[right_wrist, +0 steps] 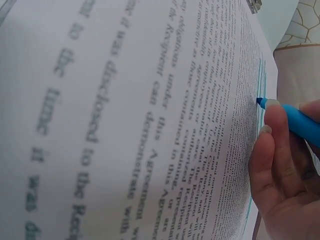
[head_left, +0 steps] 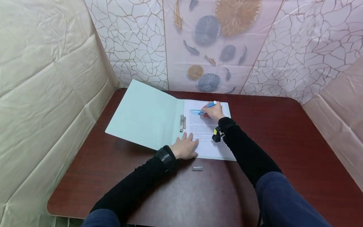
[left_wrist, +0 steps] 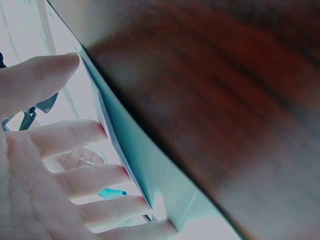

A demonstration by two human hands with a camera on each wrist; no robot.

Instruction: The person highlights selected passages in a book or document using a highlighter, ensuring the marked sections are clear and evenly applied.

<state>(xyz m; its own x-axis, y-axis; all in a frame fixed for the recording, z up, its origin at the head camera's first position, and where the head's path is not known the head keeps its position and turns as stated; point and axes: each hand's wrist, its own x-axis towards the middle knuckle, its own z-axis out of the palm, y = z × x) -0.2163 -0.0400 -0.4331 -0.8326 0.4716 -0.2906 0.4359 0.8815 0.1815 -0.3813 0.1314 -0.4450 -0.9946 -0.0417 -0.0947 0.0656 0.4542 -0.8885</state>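
A blue highlighter (head_left: 210, 104) is pinched in my right hand (head_left: 214, 112), its tip down at the upper lines of a printed sheet (head_left: 210, 148). Blue strokes (head_left: 194, 111) run across those top lines. In the right wrist view the dark tip of the highlighter (right_wrist: 300, 122) meets the page beside the strokes. My left hand (head_left: 185, 147) rests with spread fingers on the sheet's lower left corner. Under the sheet lies a pale green folder (head_left: 147, 115), its cover spread to the left. A metal clip (head_left: 182, 123) sits along the folder's spine.
A small grey cylinder, like a pen cap (head_left: 197, 168), lies on the dark red-brown table (head_left: 283, 142) just in front of the folder. Patterned cloth (head_left: 136, 37) hangs behind the table's far edge, with plain cloth at both sides.
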